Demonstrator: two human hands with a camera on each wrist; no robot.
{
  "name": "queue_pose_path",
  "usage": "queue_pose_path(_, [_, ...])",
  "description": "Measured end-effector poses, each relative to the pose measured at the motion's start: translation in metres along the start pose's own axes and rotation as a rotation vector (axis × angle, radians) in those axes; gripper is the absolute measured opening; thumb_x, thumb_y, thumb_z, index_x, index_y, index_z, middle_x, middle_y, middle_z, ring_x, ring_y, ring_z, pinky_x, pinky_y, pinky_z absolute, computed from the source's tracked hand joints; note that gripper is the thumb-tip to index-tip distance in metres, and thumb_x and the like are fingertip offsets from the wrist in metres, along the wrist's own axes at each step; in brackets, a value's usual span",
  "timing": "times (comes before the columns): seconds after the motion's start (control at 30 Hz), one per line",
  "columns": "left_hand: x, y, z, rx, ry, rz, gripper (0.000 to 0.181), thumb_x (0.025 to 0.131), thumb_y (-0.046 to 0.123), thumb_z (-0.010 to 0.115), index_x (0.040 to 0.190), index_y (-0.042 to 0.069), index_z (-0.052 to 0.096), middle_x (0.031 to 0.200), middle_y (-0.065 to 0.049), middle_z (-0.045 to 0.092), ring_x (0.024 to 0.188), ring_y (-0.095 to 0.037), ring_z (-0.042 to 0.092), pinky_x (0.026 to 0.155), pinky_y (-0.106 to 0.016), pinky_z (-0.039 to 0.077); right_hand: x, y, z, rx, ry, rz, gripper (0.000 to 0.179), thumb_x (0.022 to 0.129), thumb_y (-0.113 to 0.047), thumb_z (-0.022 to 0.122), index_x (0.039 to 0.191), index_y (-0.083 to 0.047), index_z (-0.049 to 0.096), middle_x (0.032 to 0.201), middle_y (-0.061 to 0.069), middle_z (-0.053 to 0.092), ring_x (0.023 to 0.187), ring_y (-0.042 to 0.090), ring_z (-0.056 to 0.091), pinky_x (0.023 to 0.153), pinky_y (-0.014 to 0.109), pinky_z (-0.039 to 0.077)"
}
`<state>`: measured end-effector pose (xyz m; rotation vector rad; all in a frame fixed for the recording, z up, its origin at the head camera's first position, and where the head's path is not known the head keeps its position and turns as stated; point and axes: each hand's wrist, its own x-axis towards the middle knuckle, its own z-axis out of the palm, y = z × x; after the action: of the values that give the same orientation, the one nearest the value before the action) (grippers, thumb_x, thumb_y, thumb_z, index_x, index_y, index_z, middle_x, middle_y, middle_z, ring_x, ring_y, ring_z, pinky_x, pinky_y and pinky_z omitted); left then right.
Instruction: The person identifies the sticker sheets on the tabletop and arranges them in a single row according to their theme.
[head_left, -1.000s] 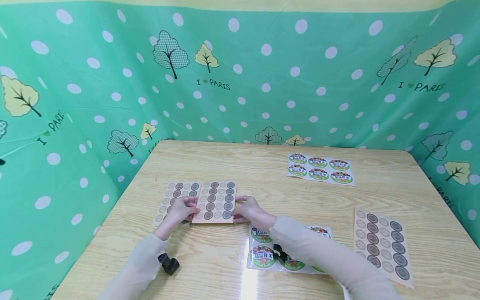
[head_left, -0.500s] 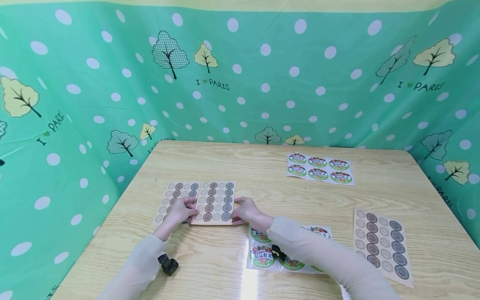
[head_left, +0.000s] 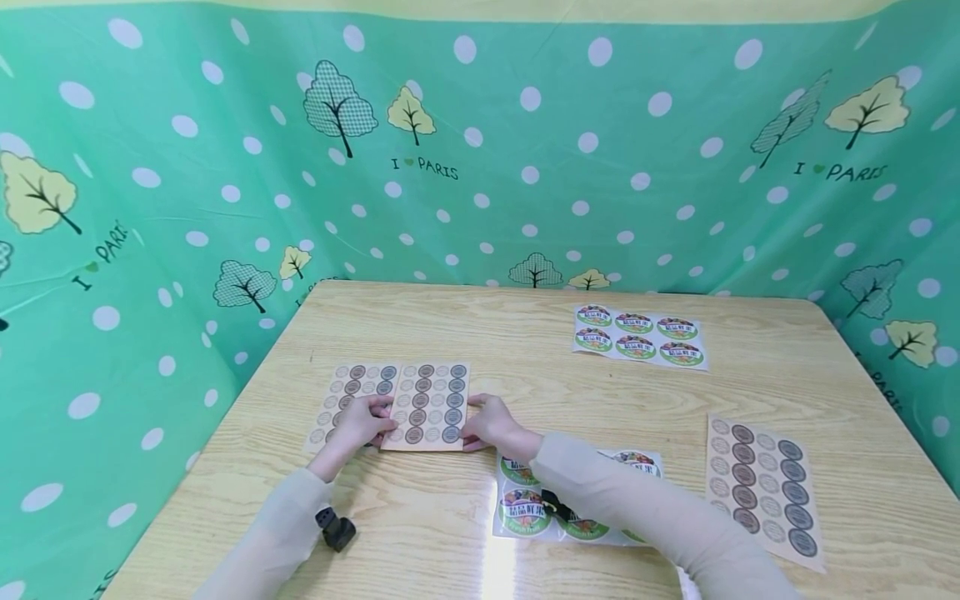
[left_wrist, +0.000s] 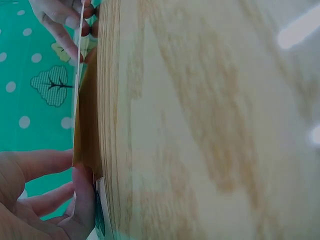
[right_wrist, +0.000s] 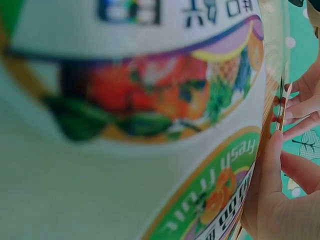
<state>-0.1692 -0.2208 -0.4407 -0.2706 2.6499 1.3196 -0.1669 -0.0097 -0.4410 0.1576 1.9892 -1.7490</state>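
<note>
A kraft-coloured sheet of round stickers [head_left: 429, 398], with brown, dark and pale rounds in columns, is held between both hands. My left hand [head_left: 362, 422] pinches its left edge near the lower corner, thumb on one face. On the opposite edge, my right hand [head_left: 493, 420] pinches with thumb and fingers. Edge-on in the left wrist view, the sheet [left_wrist: 77, 105] stands slightly off the wooden tabletop [left_wrist: 200, 120]. A matching sticker sheet [head_left: 335, 402] lies to the left, partly covered by my left hand and overlapped by the held sheet's edge in the head view.
Fruit-label stickers [head_left: 525, 511] on a glossy sheet lie beneath my right forearm. Another fruit-label sheet [head_left: 636, 335] lies at the back, and a third kraft sticker sheet [head_left: 765, 487] at the right. A green patterned curtain [head_left: 480, 150] hangs behind the table.
Both hands have shifted the held sticker sheet slightly left and toward the near side, mostly in the first half second. The other sheets stay where they were.
</note>
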Motion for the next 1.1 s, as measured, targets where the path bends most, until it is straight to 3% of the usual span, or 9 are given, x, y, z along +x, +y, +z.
queue_pose_path(0.57, [0.000, -0.002, -0.002, 0.022, -0.002, 0.020, 0.048, 0.070, -0.006, 0.065, 0.116, -0.010, 0.050, 0.072, -0.005, 0.053, 0.049, -0.007, 0.049, 0.041, -0.023, 0.049, 0.001, -0.001, 0.005, -0.077, 0.016, -0.006, 0.069, 0.068, 0.016, 0.058, 0.131, 0.004, 0.033, 0.071, 0.018, 0.060, 0.049, 0.016, 0.057, 0.050, 0.027, 0.053])
queue_pose_path(0.8, [-0.002, -0.001, -0.004, 0.039, -0.006, 0.049, 0.047, 0.070, -0.007, 0.064, 0.115, -0.011, 0.050, 0.068, -0.004, 0.052, 0.046, -0.007, 0.047, 0.040, -0.020, 0.046, -0.001, -0.004, -0.004, -0.048, -0.071, -0.005, 0.057, 0.075, 0.008, 0.058, 0.127, 0.008, 0.035, 0.073, 0.018, 0.061, 0.053, 0.017, 0.058, 0.058, 0.031, 0.055])
queue_pose_path(1.1, [-0.004, 0.003, -0.004, 0.110, 0.020, 0.083, 0.039, 0.075, 0.000, 0.062, 0.112, -0.006, 0.054, 0.069, -0.005, 0.055, 0.043, -0.009, 0.046, 0.037, -0.017, 0.039, -0.005, -0.009, -0.023, -0.074, -0.204, -0.060, 0.038, 0.081, -0.003, 0.056, 0.117, 0.007, 0.048, 0.093, 0.019, 0.061, 0.080, 0.028, 0.062, 0.073, 0.033, 0.053])
